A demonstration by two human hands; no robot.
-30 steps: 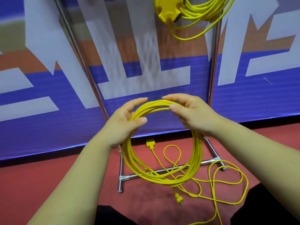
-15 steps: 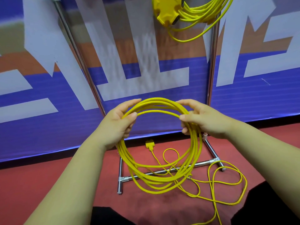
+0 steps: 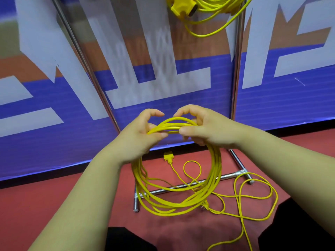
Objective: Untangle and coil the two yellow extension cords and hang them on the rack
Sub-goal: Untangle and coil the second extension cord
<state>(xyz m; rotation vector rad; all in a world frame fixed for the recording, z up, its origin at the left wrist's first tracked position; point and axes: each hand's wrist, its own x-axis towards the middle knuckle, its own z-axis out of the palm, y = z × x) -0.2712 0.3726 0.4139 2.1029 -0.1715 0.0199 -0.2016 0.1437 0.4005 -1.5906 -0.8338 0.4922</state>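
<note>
Left grip (image 3: 139,140) and right grip (image 3: 204,127) are both clamping the top of the coiled yellow extension cord (image 3: 216,169), thumbs and fingers pinching the bundled strands close together, and I am holding the coil upright in front of me. Behind it, a blue, orange and white banner (image 3: 36,151) is filling the background, with red floor (image 3: 54,205) under it. The chrome rack (image 3: 237,69) is standing against the banner, and the other yellow cord (image 3: 217,8) is hanging from its top beside a yellow socket block (image 3: 179,6). Loose loops of cord (image 3: 192,161) are trailing on the floor, ending in a yellow connector (image 3: 168,156) near the banner.
</note>
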